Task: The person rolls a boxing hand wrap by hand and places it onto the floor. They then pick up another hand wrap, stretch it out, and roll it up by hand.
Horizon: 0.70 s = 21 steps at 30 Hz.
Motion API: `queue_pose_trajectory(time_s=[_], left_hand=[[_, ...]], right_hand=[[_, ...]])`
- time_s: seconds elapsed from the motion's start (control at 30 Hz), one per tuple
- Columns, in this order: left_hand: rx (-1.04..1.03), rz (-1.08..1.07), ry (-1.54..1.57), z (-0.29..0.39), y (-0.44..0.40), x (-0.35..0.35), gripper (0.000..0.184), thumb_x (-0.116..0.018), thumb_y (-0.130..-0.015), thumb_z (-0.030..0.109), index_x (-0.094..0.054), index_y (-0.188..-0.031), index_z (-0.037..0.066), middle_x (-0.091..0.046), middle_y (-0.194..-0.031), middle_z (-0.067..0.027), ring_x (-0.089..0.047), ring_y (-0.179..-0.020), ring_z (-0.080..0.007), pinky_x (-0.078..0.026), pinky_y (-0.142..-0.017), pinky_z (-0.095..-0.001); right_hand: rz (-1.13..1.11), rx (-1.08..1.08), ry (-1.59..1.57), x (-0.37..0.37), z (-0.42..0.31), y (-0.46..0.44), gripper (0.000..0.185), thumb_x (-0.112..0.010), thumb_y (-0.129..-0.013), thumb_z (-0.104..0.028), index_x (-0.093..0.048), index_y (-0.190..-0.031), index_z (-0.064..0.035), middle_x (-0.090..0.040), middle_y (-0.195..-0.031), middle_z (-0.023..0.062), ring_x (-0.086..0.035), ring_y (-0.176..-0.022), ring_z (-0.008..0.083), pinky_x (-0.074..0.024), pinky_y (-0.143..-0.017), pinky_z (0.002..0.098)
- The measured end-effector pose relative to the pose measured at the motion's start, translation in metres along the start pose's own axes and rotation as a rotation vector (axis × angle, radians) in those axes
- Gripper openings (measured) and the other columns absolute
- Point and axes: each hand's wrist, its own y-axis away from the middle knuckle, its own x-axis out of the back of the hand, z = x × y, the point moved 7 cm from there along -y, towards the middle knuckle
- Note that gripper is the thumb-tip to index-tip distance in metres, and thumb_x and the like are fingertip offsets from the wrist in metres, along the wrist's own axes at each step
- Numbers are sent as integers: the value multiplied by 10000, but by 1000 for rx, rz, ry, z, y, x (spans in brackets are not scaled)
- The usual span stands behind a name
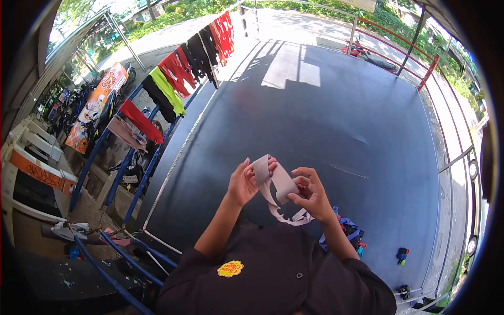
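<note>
A pale pinkish-grey cloth strip (284, 184) is stretched between my two hands in front of my chest. My left hand (243, 184) has its fingers round the strip's upper left part, with the thumb pointing up. On the other side, my right hand (310, 193) pinches the strip's right part between thumb and fingers. A loose, twisted length of the same strip hangs below and curls under my right hand, near my dark shirt.
Red, black, yellow-green and pink cloths (169, 92) hang over blue ropes at the left. Below lies a dark mat (252, 126) edged by a white rope (181, 149). Bundled blue and red cloths (350, 231) and a small colourful item (402, 255) lie at the lower right.
</note>
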Motion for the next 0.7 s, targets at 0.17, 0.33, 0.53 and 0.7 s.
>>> queue_pose_trajectory(time_s=[0.17,0.33,0.53,0.7], left_hand=[[517,332,-833,-68,-18,168,461,-542,-1028,403,-649,-1243,9,-754,-1039,-78,-724,-937,-208,-535,-946,-341],[179,-102,-747,-57,-5,54,809,-734,-854,180,-362,-1562,58,-430,-1520,-154,-381,-1443,-284,-411,-1132,-411],[-138,-215,-774,-48,-8,-16,447,-626,-984,83,-523,-1414,15,-626,-1273,-109,-606,-1170,-174,-515,-970,-332],[-266,-89,-880,-42,-2,-17,236,-553,-1049,66,-603,-1259,-29,-691,-1092,-65,-684,-1009,-153,-564,-900,-324]], right_hand=[[13,44,-64,-1,-15,-1,604,-689,-888,65,-446,-1422,-82,-629,-1076,86,-628,-967,128,-528,-846,270],[98,58,-16,4,-15,-8,544,-685,-920,25,-497,-1421,-68,-637,-1099,76,-637,-981,121,-545,-818,249],[70,-19,25,-3,3,-16,378,-693,-913,28,-622,-1281,-22,-660,-1145,73,-647,-1034,124,-548,-849,252],[116,179,43,-3,-22,-18,323,-716,-882,33,-653,-1198,9,-664,-1142,80,-660,-1058,170,-560,-937,312]])
